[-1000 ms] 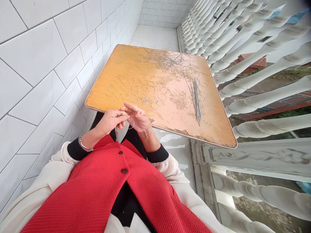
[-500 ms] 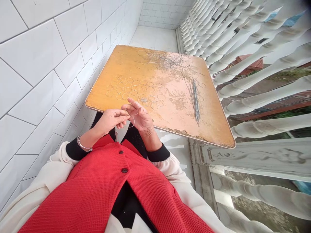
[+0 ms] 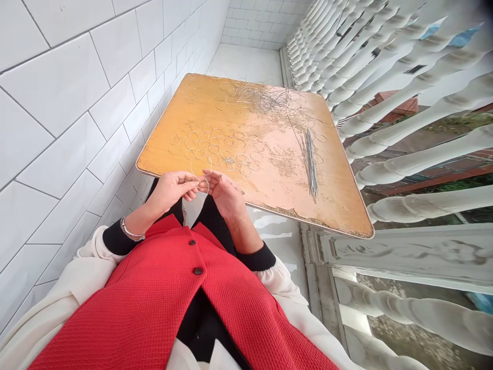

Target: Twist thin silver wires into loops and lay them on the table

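My left hand [image 3: 173, 189] pinches a thin wire loop [image 3: 208, 184] between thumb and fingertips, just off the near edge of the table. Beside it on the right, my right hand [image 3: 224, 193] is turned partly palm up, its fingers stretched out and touching the same wire. The curved wire rises above my fingertips, over the table edge. Several thin wire rings [image 3: 200, 139] lie flat on the tabletop beyond my hands, with a small heap of short wire bits [image 3: 228, 161] among them.
The worn orange and pink table [image 3: 162, 139] carries a bundle of straight wires [image 3: 310, 164] on the right and a tangle of wire [image 3: 269, 97] at the far side. A white tiled wall [image 3: 77, 103] runs on the left, a white balustrade [image 3: 408, 205] on the right.
My right hand has shifted slightly down and right and opened flatter. The wire loop between my hands has moved up and left, now reaching higher over the table edge.
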A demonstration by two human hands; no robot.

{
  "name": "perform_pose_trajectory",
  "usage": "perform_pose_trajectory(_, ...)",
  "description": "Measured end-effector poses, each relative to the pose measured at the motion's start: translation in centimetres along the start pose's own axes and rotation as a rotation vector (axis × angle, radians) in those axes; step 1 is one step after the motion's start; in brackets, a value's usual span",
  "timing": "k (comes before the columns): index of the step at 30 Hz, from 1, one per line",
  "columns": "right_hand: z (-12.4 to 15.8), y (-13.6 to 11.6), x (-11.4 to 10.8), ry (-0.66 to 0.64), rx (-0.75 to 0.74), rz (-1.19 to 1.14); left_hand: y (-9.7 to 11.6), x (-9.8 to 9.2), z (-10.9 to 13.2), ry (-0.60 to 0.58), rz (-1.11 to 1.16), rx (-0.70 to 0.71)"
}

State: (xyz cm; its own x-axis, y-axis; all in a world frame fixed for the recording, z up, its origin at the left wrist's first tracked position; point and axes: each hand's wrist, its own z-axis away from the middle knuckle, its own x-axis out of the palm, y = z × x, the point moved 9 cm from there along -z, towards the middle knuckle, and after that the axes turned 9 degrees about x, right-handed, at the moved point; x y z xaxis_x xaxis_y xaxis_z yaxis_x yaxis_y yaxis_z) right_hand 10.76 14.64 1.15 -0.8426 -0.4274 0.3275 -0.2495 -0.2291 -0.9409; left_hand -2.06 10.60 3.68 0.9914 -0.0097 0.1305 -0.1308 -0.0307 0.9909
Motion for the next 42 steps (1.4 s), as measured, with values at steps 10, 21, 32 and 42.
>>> perform_pose_trajectory(10, 2.6, -1.0, -0.4, 0.306, -0.051, 0.310, 0.5, -0.1, 0.1, 0.018, -0.021, 0.020)
perform_pose_trajectory(21, 3.2, -2.4, 0.6, 0.347, -0.149, 0.531, -0.3, 0.7, -0.2, 0.000, 0.119, 0.075)
perform_pose_trajectory(32, 3.3, -2.9, 0.8, 0.377, -0.191, 0.650, -0.3, 0.5, -0.1, -0.016, 0.092, -0.001)
perform_pose_trajectory(42, 3.3, -2.7, 0.6, 0.381, -0.184, 0.597, -1.6, 0.5, -0.3, -0.016, 0.144, -0.035)
